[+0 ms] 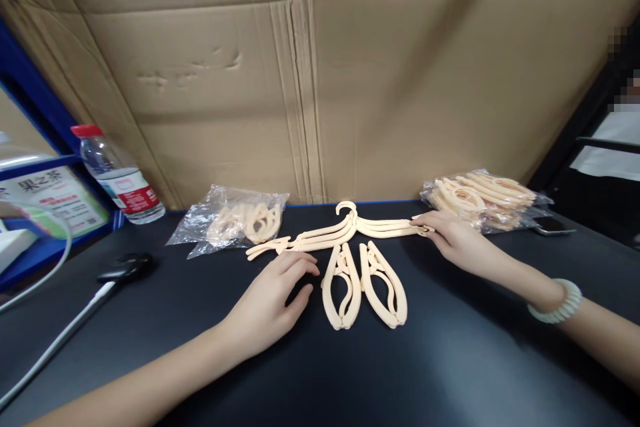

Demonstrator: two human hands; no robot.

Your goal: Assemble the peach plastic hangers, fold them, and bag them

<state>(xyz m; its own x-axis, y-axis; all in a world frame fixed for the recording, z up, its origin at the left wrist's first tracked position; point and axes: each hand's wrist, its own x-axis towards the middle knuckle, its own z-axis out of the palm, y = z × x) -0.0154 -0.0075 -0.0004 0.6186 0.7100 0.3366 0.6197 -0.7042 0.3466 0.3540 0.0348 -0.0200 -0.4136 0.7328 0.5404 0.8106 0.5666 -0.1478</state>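
Note:
Cream plastic folding hangers [327, 235] lie spread out, arms extended, across the back middle of the table; they look stacked, with one hook visible at the top. My right hand [450, 240] has its fingers closed on the right end of these hangers. Just in front of their left arm, my left hand [273, 300] rests near the table with fingers loosely bent, thumb apart and nothing between them. Two folded hangers lie side by side between my hands: a left folded hanger [327, 297] and a right folded hanger [399, 294].
A clear bag [197, 224] with folded hangers lies back left, and another bag [493, 219] of them back right, beside a phone [554, 226]. A red-capped bottle [123, 177], a black device [125, 267] and a white cable [65, 334] are at left. Cardboard [225, 100] stands behind.

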